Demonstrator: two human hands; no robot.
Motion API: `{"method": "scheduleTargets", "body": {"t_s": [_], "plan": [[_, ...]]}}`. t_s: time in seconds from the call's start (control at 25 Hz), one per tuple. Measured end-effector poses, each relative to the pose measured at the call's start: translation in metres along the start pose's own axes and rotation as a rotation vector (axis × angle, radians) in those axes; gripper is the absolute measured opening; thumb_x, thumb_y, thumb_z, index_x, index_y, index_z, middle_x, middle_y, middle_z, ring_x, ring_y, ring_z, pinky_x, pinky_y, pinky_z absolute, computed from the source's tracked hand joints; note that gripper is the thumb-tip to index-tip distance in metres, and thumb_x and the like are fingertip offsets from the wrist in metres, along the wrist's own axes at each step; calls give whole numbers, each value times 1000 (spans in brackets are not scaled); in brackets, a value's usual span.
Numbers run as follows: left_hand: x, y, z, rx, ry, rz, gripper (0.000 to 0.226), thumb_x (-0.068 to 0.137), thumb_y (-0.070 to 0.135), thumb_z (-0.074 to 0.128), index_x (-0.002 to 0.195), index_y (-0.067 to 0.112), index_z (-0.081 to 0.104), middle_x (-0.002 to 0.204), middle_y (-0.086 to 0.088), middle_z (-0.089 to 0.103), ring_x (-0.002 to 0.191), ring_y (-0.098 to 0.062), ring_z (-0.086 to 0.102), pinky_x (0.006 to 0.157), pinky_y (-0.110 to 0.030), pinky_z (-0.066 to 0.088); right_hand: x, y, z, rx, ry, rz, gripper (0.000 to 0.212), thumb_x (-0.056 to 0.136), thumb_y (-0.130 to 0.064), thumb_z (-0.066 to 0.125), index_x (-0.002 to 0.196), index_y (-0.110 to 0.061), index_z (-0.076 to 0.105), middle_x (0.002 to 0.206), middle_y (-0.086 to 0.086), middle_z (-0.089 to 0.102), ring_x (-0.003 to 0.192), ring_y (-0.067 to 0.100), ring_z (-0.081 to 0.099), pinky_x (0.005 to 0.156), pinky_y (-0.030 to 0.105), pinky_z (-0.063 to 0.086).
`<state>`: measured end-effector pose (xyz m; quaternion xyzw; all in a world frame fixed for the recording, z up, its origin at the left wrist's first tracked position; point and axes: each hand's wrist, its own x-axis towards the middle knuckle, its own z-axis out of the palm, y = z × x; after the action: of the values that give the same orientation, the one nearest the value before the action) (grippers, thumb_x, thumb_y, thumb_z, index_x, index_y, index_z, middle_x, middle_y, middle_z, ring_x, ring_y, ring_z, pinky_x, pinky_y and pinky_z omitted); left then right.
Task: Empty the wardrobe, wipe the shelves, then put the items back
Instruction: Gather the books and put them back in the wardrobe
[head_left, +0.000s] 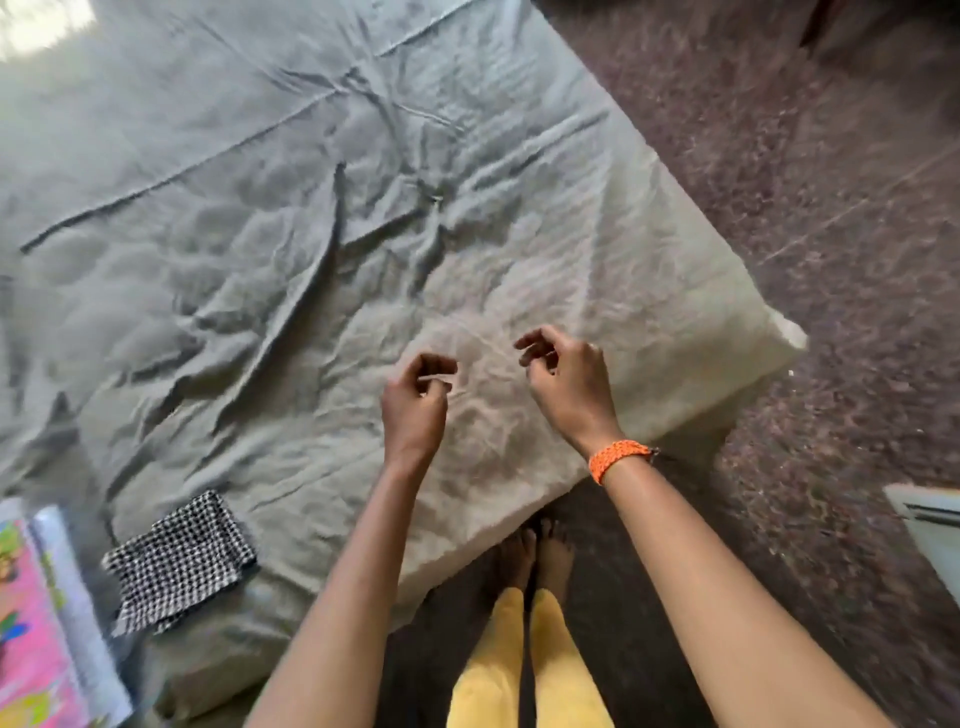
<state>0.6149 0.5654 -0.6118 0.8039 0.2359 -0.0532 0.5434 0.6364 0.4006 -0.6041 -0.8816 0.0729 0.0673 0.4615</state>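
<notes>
Both my hands hover over a bed covered with a wrinkled grey-green sheet (311, 234). My left hand (415, 405) hangs above the sheet with loosely curled fingers and holds nothing. My right hand (566, 384), with an orange woven band on the wrist, is also loosely curled and holds nothing. A folded black-and-white checked cloth (179, 561) lies on the sheet near the bed's near edge, to the left of my left forearm. The wardrobe is out of view.
A pink printed item and a pale roll (47, 613) lie at the bottom left on the bed. Speckled dark floor (831, 234) runs along the bed's right side. A pale object's corner (930, 525) juts in at the right edge. My bare feet stand at the bed's corner.
</notes>
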Motion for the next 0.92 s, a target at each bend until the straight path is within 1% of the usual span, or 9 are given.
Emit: {"method": "scheduleTargets", "body": {"t_s": [0.24, 0.32, 0.48, 0.6, 0.68, 0.72, 0.84, 0.88, 0.92], "plan": [[-2, -60, -104, -68, 238, -171, 40, 81, -9, 43, 79, 24, 65, 86, 6, 70, 74, -11, 63, 67, -30, 50, 13, -65, 106, 55, -240, -151, 29, 76, -2, 50, 86, -21, 69, 74, -9, 68, 74, 12, 66, 69, 40, 55], [-7, -80, -133, -88, 317, -203, 40, 81, -9, 44, 79, 25, 65, 86, 6, 70, 74, -11, 63, 68, -32, 51, 2, -81, 136, 49, -319, -185, 29, 77, -1, 50, 87, -20, 70, 74, -8, 68, 73, 11, 66, 68, 40, 55], [-33, -119, -185, -172, 473, -278, 40, 84, -11, 45, 79, 24, 64, 87, 3, 68, 78, -14, 63, 65, -25, 51, -35, -110, 197, -8, -504, -257, 30, 78, 0, 50, 87, -22, 69, 74, -10, 67, 70, 7, 63, 65, 37, 54], [-49, -163, -238, -194, 567, -298, 45, 80, -14, 46, 78, 27, 65, 84, 6, 68, 76, -14, 61, 71, -38, 54, -68, -138, 250, -19, -586, -296, 29, 78, 2, 50, 86, -19, 69, 74, -7, 68, 69, 7, 63, 64, 32, 53], [-55, -188, -280, -185, 655, -302, 46, 79, -13, 46, 77, 30, 64, 82, 9, 67, 74, -12, 60, 75, -45, 54, -92, -155, 286, -27, -606, -320, 27, 77, 3, 50, 86, -15, 69, 76, -4, 68, 72, 11, 64, 67, 35, 54], [-60, -199, -307, -183, 715, -312, 45, 80, -11, 47, 78, 30, 64, 82, 7, 67, 76, -13, 60, 77, -44, 54, -109, -163, 309, -33, -622, -324, 26, 77, 3, 51, 86, -12, 70, 78, -1, 69, 74, 13, 64, 70, 36, 54], [-80, -232, -392, -76, 890, -323, 33, 84, -8, 47, 85, 19, 66, 92, -6, 69, 82, -17, 60, 76, -23, 50, -164, -194, 379, -63, -691, -298, 24, 81, 1, 53, 93, -6, 73, 91, 8, 73, 85, 20, 66, 81, 34, 52], [-89, -245, -420, -15, 926, -321, 30, 83, -7, 47, 91, 14, 66, 97, -8, 69, 85, -18, 61, 76, -23, 49, -181, -204, 400, -66, -710, -270, 24, 83, 1, 54, 97, -4, 73, 96, 12, 73, 90, 23, 67, 86, 33, 51], [-97, -261, -446, 53, 940, -336, 29, 82, -6, 47, 98, 11, 65, 103, -9, 68, 90, -22, 62, 81, -29, 50, -196, -214, 420, -71, -727, -226, 24, 85, 0, 55, 103, -2, 72, 100, 15, 72, 94, 26, 67, 89, 33, 49]]}}
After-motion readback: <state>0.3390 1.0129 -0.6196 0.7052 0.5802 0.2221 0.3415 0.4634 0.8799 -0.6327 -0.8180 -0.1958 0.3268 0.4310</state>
